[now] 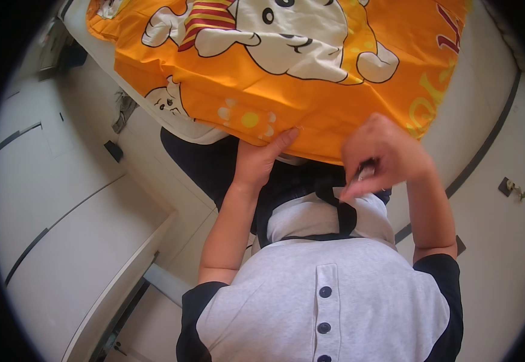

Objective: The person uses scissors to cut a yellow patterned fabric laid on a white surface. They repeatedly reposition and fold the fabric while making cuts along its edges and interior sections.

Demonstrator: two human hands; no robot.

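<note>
Orange fabric (316, 106) printed with white cartoon dogs and flowers spreads before me, sloping over my lap. My left hand (262, 156) grips its near edge, thumb on top and fingers underneath. A short white thread end (300, 128) stands by the thumb tip. My right hand (386, 151) is curled, blurred, over the fabric's near right corner. Inside it is a small dark and shiny tool (365, 170), mostly hidden by the fingers; its kind cannot be made out.
Under the fabric is a pale padded surface, perhaps a mattress (203, 134). White cabinets (86, 217) stand to the left. A grey cloth (124, 111) hangs beyond them. On the right, a pale wall or door panel bears a metal fitting (513, 188).
</note>
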